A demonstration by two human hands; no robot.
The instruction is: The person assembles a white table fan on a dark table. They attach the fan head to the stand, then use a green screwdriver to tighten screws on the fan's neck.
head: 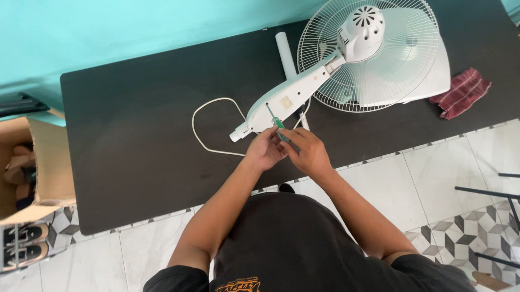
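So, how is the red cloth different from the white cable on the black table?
The red cloth lies crumpled in a heap by the fan's base, at the right; the white cable is thin and curls in an open loop at the left of the fan's neck. The cloth lies far from both hands; the cable ends close to the left hand. Both rest on the black table.

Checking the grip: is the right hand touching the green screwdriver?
Touching: the head view shows the right hand closed around the green screwdriver handle.
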